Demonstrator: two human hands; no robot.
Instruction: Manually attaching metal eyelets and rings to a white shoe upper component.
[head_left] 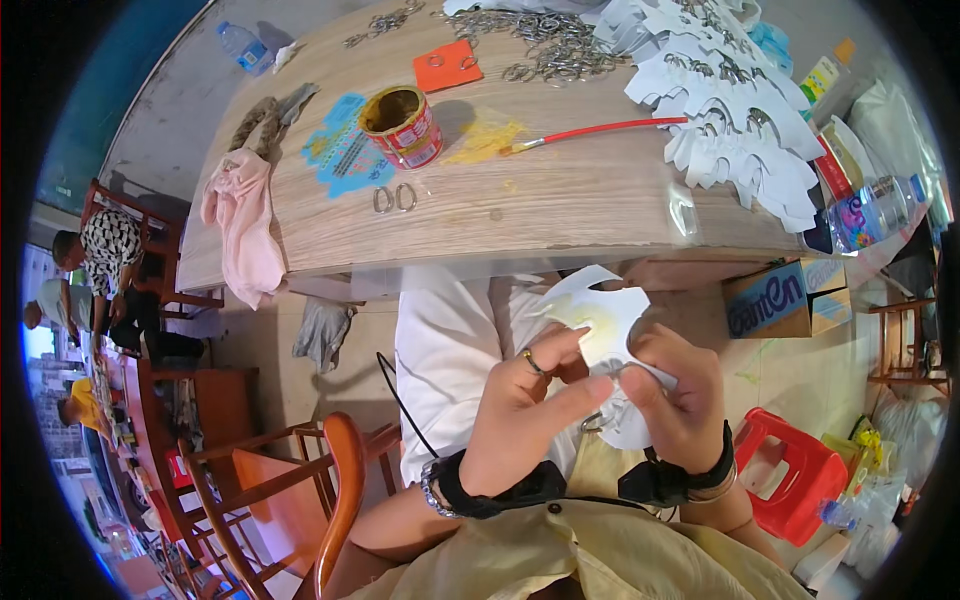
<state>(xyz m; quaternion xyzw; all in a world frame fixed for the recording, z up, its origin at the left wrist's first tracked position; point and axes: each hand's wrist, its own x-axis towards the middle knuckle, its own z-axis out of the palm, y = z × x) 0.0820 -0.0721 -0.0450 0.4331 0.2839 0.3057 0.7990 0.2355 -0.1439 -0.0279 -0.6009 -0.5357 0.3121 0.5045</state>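
Note:
Over my lap, I hold a white cut-out piece [606, 318] with curved edges and a yellowish smear on its upper part. My left hand [525, 405] pinches its left side between thumb and fingers. My right hand [678, 385] grips the right side, its thumb pressed close to the left thumb. A small metal ring [592, 424] shows at the lower part of the piece, partly hidden by the left thumb. Whether the piece is paper, leather or cloth I cannot tell.
On the table [560, 215] stand an open red tin [412, 142], a red-handled brush [600, 128], two metal rings [394, 199] and a ring pile [560, 45]. White pieces with rings [715, 85] overlap at right. A wooden chair [340, 490] and red stool [790, 475] flank me.

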